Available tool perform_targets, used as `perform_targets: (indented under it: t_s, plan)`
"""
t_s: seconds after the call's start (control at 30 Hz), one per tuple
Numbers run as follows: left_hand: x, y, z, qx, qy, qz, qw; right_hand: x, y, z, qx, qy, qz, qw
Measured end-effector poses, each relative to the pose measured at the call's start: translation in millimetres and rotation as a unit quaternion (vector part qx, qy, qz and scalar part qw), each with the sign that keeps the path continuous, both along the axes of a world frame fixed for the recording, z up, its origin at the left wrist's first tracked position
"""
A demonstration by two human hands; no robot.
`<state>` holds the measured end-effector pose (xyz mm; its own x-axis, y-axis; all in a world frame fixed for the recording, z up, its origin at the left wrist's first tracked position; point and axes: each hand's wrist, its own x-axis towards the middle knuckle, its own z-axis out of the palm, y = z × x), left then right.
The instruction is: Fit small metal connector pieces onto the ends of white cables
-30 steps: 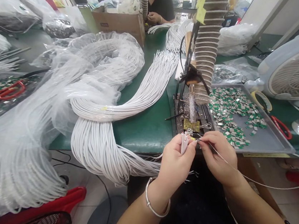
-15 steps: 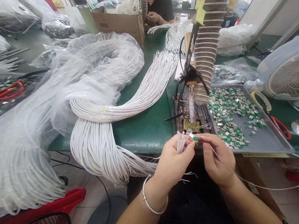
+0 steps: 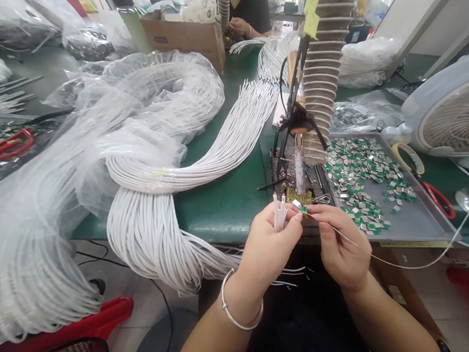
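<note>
Right at the front edge of the green desk [image 3: 225, 211], the left hand [image 3: 270, 245] has a narrow grip shut on white cable ends [image 3: 279, 216], while the right hand [image 3: 344, 248] pinches a thin wire [image 3: 390, 260] up against a tiny green-and-silver piece [image 3: 301, 208] between them. Just beside, a metal tray [image 3: 430, 227] lies thick with more of those pieces, and far up the desk a cardboard box [image 3: 179, 41] holds white plastic bags [image 3: 198, 8].

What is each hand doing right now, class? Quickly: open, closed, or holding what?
Left hand: closed, holding white cable ends.
Right hand: closed, pinching a green tab and a thin wire.
</note>
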<state>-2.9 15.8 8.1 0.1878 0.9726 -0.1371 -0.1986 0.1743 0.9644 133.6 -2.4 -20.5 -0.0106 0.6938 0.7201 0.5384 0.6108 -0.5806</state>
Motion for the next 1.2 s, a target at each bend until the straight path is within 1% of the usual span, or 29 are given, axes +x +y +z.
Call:
perform_targets:
  t_s: [0.4,0.9,1.07,1.2]
  plan:
    - [-2.2,2.6,2.5,0.008,0.018,0.016,1.0,-2.3,5.4,2.5,0.014,-0.01,-0.002,1.0]
    - [-2.6,0.3,4.5,0.031,0.009,0.018,0.999,-3.2,5.5,3.8,0.023,-0.021,-0.01,0.999]
    - [-3.7,-0.5,4.1,0.031,0.03,0.01,0.999,-3.4,3.1,3.9,0.018,-0.026,-0.005,0.999]
    - [-5.5,-4.4,-1.5,0.054,0.054,-0.015,0.997,-3.9,-0.7,3.0,0.009,-0.028,-0.014,0.999]
